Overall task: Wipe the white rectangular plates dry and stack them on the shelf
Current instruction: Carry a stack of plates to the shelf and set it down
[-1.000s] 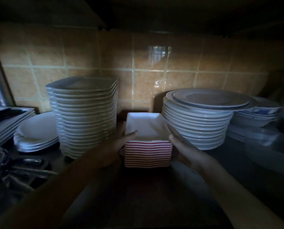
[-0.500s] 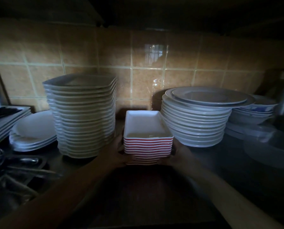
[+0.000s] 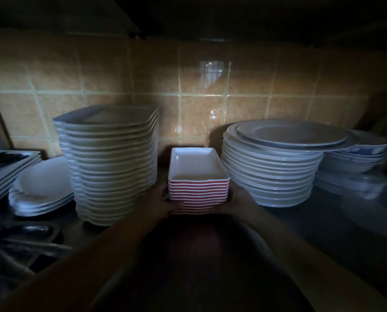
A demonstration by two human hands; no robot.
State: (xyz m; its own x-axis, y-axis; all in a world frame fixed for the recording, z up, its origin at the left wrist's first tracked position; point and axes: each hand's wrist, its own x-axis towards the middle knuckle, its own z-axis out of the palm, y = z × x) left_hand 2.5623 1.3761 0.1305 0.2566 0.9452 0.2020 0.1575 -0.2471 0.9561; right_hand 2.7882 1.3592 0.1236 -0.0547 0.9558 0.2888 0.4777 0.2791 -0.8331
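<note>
Far out at nine o'clock, oval white plates are seen piled low on the dim shelf. Next along, a tall stack of square plates is stood. Now the left hand: it is clamped on the lower left side of the stack of red-sided rectangular dishes, fingers curled round it. That stack is found dead centre, between the two bigger piles, its white top dish facing up; whether it is set down cannot be told. At its three o'clock side the right hand is wrapped round the lower right corner. Further toward three o'clock, round plates are heaped, with bowls tucked beyond, near the tiled wall.
</note>
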